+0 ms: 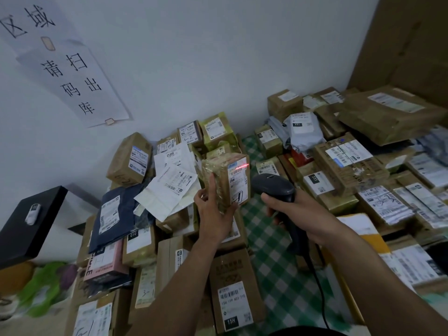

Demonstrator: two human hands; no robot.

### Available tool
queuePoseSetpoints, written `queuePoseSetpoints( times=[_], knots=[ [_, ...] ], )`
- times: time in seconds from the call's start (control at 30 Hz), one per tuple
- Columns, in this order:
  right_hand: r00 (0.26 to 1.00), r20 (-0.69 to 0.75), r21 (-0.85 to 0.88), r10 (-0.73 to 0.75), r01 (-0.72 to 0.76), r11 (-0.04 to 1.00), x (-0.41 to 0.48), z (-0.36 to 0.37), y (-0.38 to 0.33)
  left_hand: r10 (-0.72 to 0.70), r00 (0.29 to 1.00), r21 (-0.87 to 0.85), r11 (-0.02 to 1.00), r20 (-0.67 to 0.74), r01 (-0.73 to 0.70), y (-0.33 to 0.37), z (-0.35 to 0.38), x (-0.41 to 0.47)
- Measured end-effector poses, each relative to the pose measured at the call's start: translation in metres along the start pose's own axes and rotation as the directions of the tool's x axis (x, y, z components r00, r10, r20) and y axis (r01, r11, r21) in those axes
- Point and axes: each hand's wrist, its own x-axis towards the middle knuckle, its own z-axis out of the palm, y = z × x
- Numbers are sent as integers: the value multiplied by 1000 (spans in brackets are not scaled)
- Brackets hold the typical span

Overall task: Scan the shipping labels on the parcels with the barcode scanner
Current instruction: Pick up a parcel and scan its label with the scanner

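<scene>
My left hand [214, 212] grips a small brown cardboard parcel [228, 180] from its left side and holds it upright above the pile. Its white shipping label [238, 183] faces right, and a red scan line falls across the label's top edge. My right hand [291, 209] holds the black barcode scanner [274, 187] by its handle, the head aimed at that label from just to the right. The scanner's cable runs down toward the lower edge of the view.
Several labelled boxes and mailer bags are heaped on a green checked cloth [274, 258], left pile [145, 214] and right pile [363, 166]. A black box [26, 221] with a small white device on it stands at far left. Paper signs hang on the white wall.
</scene>
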Motion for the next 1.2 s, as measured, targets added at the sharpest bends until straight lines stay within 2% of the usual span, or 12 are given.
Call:
queuePoseSetpoints(
  times=[0.17, 0.27, 0.37, 0.47, 0.57, 0.63, 0.77, 0.9, 1.1, 1.2],
  knots=[
    [1000, -16, 9, -6, 6, 1000, -9, -5, -5, -61, 997, -61, 996, 47, 64, 5, 2, -5],
    [995, -100, 59, 3, 3, 998, -12, -18, -3, -122, 972, -273, 946, 200, 175, 15, 12, -13],
    [980, -195, 113, 47, -26, 993, -14, -30, 4, -189, 919, -415, 848, 345, 330, 26, 35, -32],
    [969, -235, 109, 78, -53, 993, -17, -38, 14, -274, 841, -511, 692, 467, 510, 30, 63, -54],
    [959, -257, 84, 117, -98, 992, -21, -43, 24, -292, 799, -567, 580, 526, 585, 29, 89, -62],
    [955, -267, 105, 130, -106, 989, -23, -46, 29, -309, 788, -585, 539, 533, 607, 33, 101, -59],
    [941, -310, 124, 137, -102, 987, -24, -50, 32, -325, 775, -588, 513, 541, 625, 42, 117, -33],
    [937, -314, 137, 156, -117, 984, -19, -54, 35, -254, 756, -548, 556, 604, 625, 48, 137, -5],
    [935, -315, 119, 164, -132, 984, -10, -54, 39, -230, 697, -463, 602, 679, 651, 54, 152, 5],
    [943, -294, 99, 156, -133, 986, -8, -49, 42, -207, 719, -471, 632, 663, 615, 61, 135, -1]
  ],
)
